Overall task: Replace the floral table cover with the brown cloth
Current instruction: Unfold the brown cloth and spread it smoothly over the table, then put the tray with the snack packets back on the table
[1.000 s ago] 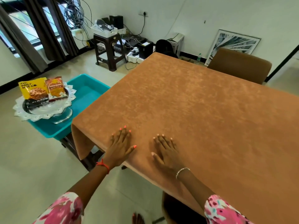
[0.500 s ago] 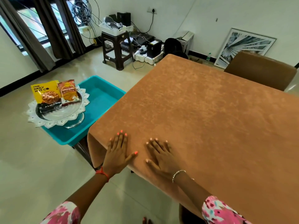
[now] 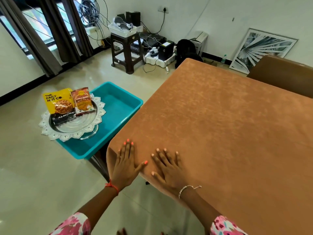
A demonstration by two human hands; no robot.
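The brown cloth lies spread flat over the whole table top and hangs over the near edge and the near left corner. My left hand lies palm down on the cloth at that corner, fingers spread, holding nothing. My right hand rests flat on the cloth just to the right of it, fingers apart, near the table's front edge. No floral cover is in view.
A teal plastic tub sits left of the table, with a silver plate of snack packets on its rim. A brown chair stands at the far side. A dark stool, cables and electronics are by the far wall.
Both hands have slid left along the cloth toward the near left corner, staying flat. The camera view has shifted, so the table sits further right in the frame.
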